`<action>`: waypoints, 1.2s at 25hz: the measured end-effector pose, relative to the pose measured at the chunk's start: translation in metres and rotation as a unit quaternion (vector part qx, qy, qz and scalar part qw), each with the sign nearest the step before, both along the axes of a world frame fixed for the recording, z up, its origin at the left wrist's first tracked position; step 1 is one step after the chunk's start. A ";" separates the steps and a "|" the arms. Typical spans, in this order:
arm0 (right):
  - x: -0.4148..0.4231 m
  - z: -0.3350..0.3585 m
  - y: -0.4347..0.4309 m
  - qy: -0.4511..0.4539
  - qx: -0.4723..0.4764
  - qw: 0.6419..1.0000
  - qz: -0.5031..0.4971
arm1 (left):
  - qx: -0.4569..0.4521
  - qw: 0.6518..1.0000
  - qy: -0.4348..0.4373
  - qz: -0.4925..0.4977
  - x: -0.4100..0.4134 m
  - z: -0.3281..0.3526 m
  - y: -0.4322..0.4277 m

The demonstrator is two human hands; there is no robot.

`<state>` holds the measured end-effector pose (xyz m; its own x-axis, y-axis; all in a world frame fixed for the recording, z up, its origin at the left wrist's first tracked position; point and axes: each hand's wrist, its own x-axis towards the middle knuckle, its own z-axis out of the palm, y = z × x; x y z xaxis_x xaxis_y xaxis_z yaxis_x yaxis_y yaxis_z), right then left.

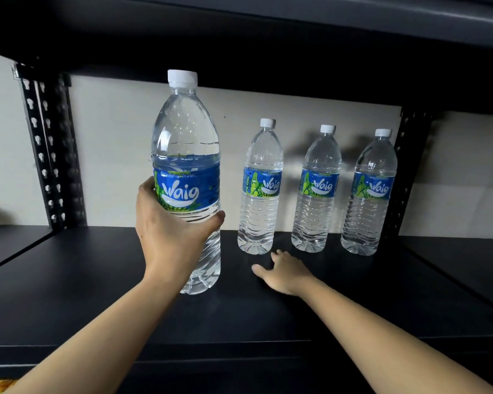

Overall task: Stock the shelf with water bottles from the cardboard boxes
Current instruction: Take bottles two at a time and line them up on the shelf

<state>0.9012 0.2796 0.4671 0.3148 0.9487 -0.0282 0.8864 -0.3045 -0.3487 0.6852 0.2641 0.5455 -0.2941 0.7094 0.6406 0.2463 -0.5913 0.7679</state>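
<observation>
My left hand [168, 231] grips a clear water bottle [187, 143] with a white cap and a blue label, upright, its base just above the dark shelf board [97, 280]. Three more bottles of the same kind stand in a row at the back of the shelf: one [261, 189] in the middle, a second [316, 191] to its right, a third [370, 194] by the right post. My right hand [288, 273] lies flat on the board with straight fingers, just in front of the middle bottle, holding nothing. No cardboard box is in view.
Perforated black posts stand at the left [52, 155] and right [404, 172] of the bay. The upper shelf [268, 38] hangs low overhead. A pale wall [120, 155] closes the back. The board's left half holds nothing.
</observation>
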 end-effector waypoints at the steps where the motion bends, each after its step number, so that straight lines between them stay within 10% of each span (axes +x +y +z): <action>1: 0.004 -0.005 -0.008 -0.029 0.003 0.999 0.017 | 0.005 1.000 0.001 0.001 0.002 0.002 0.005; 30: -0.005 0.003 -0.038 -0.049 0.030 0.998 0.003 | -0.208 0.971 0.113 -0.035 0.020 -0.073 0.079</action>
<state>0.8965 0.2414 0.4698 0.3081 0.9495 0.0597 0.9186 -0.2806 -0.2784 0.7053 0.3435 0.4726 -0.1200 0.9337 0.3373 0.4066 -0.2637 0.8747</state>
